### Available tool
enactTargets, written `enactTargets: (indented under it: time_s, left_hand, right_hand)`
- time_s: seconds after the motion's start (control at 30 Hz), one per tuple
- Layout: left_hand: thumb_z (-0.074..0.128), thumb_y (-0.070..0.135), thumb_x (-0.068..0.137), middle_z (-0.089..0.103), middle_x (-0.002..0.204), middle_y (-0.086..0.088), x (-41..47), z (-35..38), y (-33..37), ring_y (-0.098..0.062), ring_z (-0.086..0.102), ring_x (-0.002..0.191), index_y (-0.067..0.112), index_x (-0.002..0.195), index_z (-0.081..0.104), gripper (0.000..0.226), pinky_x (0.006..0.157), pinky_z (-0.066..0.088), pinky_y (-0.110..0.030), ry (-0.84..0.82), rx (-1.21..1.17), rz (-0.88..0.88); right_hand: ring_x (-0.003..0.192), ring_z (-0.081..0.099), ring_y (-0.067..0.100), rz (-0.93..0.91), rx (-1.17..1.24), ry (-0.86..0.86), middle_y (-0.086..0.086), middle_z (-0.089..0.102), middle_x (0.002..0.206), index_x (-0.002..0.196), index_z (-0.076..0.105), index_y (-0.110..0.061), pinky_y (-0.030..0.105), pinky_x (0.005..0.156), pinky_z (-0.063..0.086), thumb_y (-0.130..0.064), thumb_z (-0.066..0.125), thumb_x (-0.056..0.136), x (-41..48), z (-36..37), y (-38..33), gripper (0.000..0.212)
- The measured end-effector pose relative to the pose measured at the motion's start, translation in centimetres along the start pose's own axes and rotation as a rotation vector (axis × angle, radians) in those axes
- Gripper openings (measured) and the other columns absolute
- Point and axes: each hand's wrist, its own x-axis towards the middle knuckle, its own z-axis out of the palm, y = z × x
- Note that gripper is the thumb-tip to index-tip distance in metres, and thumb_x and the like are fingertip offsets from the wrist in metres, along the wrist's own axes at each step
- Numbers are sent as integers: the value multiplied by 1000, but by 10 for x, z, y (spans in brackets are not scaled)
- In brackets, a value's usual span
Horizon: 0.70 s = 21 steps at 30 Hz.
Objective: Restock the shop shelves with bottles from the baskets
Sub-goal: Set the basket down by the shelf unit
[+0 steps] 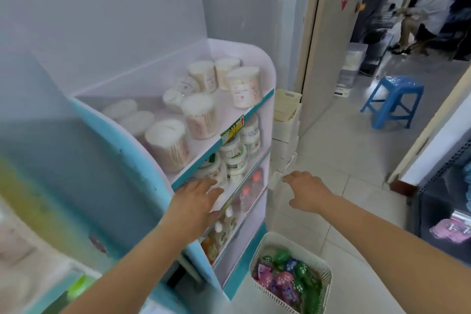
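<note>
Down on the floor beside the shelf unit (270,79), a white basket (260,253) holds paw-print bottles (285,280), well apart from both hands. The left hand (196,201) reaches the jars (237,160), fingers spread. The right hand (308,191) hovers with fingers loosely spread, holding nothing.

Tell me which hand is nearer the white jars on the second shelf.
Left. The left hand reaches in just below the white jars; the right hand hovers off to the side, over the floor.
</note>
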Motion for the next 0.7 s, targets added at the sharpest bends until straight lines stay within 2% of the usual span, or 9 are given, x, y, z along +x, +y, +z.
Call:
enactTargets:
  time_s: [0.1, 0.17, 0.2, 0.3, 0.4, 0.53, 0.63, 0.7]
  left_hand:
    - [81, 42, 53, 69, 101, 2, -42, -14, 4, -20, 68, 85, 25, 92, 71, 43, 65, 56, -29, 80, 26, 39]
    - [60, 42, 69, 68, 103, 5, -73, -21, 13, -17, 67, 88, 28, 91, 71, 29, 64, 54, -26, 109, 26, 52]
    - [54, 42, 71, 68, 104, 6, -89, -23, 18, -17, 67, 88, 29, 92, 70, 30, 64, 54, -25, 102, 23, 63]
    - [71, 48, 60, 67, 106, 8, -155, -33, 26, -15, 66, 89, 32, 96, 69, 39, 66, 54, -23, 65, 88, 46]
    - [79, 52, 48, 68, 103, 8, -234, -52, 30, -14, 67, 87, 33, 93, 70, 50, 64, 55, -23, 35, 100, -95]
    - [83, 50, 41, 68, 102, 5, -369, -79, 37, -17, 66, 85, 29, 92, 69, 57, 62, 54, -26, 5, 172, -325]
    - [76, 45, 48, 69, 98, 6, -479, -105, 49, -15, 62, 85, 31, 89, 70, 44, 62, 54, -26, 4, 236, -503]
    - [72, 43, 49, 69, 96, 7, -553, -127, 63, -15, 63, 85, 32, 87, 70, 39, 67, 53, -29, -24, 313, -648]
  right_hand:
    - [125, 39, 27, -107, -22, -20, 6, 42, 136, 142, 33, -21, 36, 96, 37, -21, 56, 85, -5, 3, -42, 61]
    - [121, 42, 26, -177, -41, -49, 4, 46, 133, 142, 34, -23, 36, 92, 38, -21, 57, 85, -14, 10, -70, 62]
    - [120, 43, 25, -208, -64, -68, 4, 47, 131, 141, 35, -23, 37, 91, 39, -22, 58, 84, -20, 14, -82, 62]
    - [117, 44, 25, -310, -146, -156, 6, 50, 125, 143, 31, -22, 38, 92, 40, -26, 63, 81, -52, 28, -127, 70]
    - [116, 50, 24, -403, -184, -233, 6, 51, 131, 147, 25, -25, 36, 93, 43, -26, 66, 81, -94, 42, -177, 78]
    - [115, 53, 24, -608, -223, -291, 6, 48, 136, 145, 28, -27, 32, 90, 45, -23, 64, 83, -166, 58, -268, 71]
    - [121, 50, 25, -820, -258, -261, 4, 48, 139, 144, 33, -25, 30, 94, 42, -22, 60, 85, -225, 72, -350, 64]
    - [116, 52, 26, -982, -292, -215, 6, 52, 133, 137, 42, -23, 33, 92, 46, -21, 58, 84, -263, 84, -406, 56]
